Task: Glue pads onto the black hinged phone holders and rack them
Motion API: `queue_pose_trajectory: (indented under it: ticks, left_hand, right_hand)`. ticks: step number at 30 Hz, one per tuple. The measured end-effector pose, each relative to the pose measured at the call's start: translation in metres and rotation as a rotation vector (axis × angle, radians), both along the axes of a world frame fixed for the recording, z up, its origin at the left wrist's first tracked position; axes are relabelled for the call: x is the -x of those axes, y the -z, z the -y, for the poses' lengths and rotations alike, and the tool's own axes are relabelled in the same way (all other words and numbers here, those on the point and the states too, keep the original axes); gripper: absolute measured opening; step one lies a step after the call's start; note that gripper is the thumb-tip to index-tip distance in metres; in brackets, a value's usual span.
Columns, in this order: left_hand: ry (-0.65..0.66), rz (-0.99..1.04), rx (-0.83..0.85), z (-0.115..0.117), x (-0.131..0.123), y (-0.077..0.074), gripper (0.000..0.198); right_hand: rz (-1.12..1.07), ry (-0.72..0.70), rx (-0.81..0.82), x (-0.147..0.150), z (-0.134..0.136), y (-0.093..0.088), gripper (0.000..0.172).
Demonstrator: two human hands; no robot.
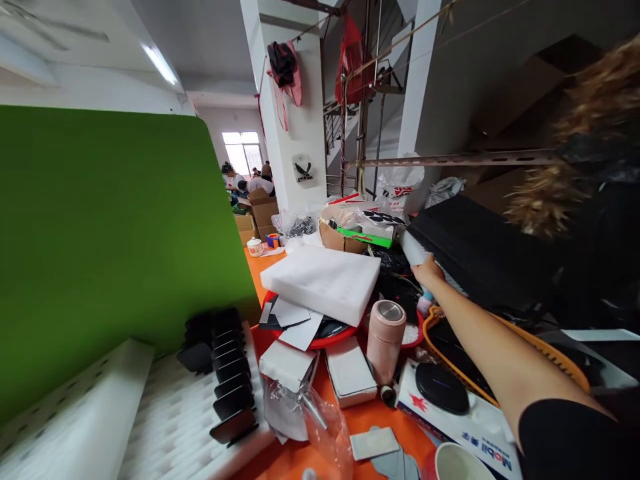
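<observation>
The right hand (429, 272) is at a pale item (413, 249) beside a large black block (465, 237); I cannot tell whether it grips. The left hand's state I cannot tell.

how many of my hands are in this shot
1: your right hand, stretched out beyond the pink flask, at a white object beside something large and black. Your left hand is not in view.
</observation>
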State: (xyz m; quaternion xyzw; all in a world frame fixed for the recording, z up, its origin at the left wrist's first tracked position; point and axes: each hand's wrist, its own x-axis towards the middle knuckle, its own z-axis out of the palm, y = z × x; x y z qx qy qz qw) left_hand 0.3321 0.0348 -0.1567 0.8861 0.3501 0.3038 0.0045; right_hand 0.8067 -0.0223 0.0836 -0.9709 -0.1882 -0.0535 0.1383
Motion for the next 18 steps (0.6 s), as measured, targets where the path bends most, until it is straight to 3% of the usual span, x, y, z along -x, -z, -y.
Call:
queue_pose_trajectory:
  ticks: [3,6,7,9,11,12,14,16,18]
  left_hand:
    - [0.100,-0.019,-0.043,-0.004,-0.035,0.026,0.043]
    - [0.157,-0.030,-0.061,-0.003,-0.047,0.041,0.065]
    - [0.171,-0.034,-0.067,-0.004,-0.048,0.043,0.062]
    - [0.196,-0.038,-0.083,-0.004,-0.048,0.042,0.039]
    - [0.223,-0.035,-0.099,-0.003,-0.050,0.038,0.052]
    - [0.238,-0.026,-0.108,-0.002,-0.052,0.035,0.052]
    - [0.267,-0.005,-0.124,0.002,-0.056,0.030,0.033]
    - [0.292,0.013,-0.137,0.008,-0.060,0.026,0.031]
    - [0.310,0.016,-0.146,0.013,-0.062,0.023,0.031]
  right_hand:
    - [-0.026,-0.059,0.017,0.016,0.009,0.017,0.036]
    - [-0.134,-0.092,0.035,0.030,0.007,0.034,0.043]
    - [-0.170,-0.082,0.028,0.033,0.004,0.039,0.049]
    - [-0.222,-0.046,-0.013,0.037,-0.002,0.045,0.062]
    - [-0.250,-0.007,-0.090,0.036,-0.007,0.045,0.067]
    - [-0.263,0.005,-0.139,0.035,-0.007,0.043,0.064]
    - [-0.307,0.011,-0.247,0.031,-0.005,0.040,0.048]
    - [-0.385,-0.013,-0.366,0.029,-0.002,0.039,0.030]
    - [-0.473,-0.067,-0.504,0.032,0.000,0.043,0.024]
